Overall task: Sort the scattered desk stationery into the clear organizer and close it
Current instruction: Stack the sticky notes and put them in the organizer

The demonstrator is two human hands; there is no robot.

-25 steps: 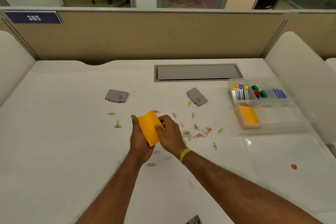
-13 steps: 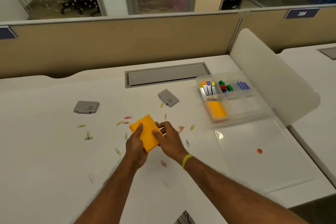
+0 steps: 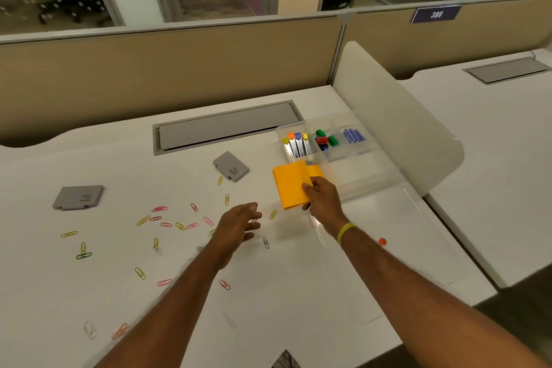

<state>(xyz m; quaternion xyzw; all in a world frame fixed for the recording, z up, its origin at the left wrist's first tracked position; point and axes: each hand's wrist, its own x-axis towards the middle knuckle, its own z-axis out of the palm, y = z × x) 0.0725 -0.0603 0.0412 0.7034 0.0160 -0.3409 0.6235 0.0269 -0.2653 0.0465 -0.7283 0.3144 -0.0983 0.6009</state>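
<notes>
- Orange sticky-note pad (image 3: 291,188) is right of frame centre, pinched in the right hand (image 3: 324,202). The thumb lies on top and the fingers curl under the pad's right edge.
- Its long axis runs roughly up the frame, leaning a little to the left. Its upper right corner overlaps the near-left corner of the clear organizer (image 3: 366,169).
- The compartment it seems bound for lies just up and to the right of the grip, where a second orange pad (image 3: 319,171) already lies. I cannot tell whether the two pads touch.
- As I judge it, the coming move is a short shift up and right, then a lowering. The right hand is far nearer than the other, and the pad's axis roughly matches the compartment, so little turning should be needed.
- At frame centre, the left hand (image 3: 240,225) hovers with fingers loosely spread and holds nothing. It is above the scattered paper clips (image 3: 167,224) and well apart from the organizer.
- At lower right the lid (image 3: 403,233) lies flat on the desk, just in front of the organizer and beneath the right wrist.
- Half a second earlier both hands held the pad over the clips, left of frame centre. Now the left hand has let go and the right alone has carried it to the organizer's edge. The view has also swung to the right.
</notes>
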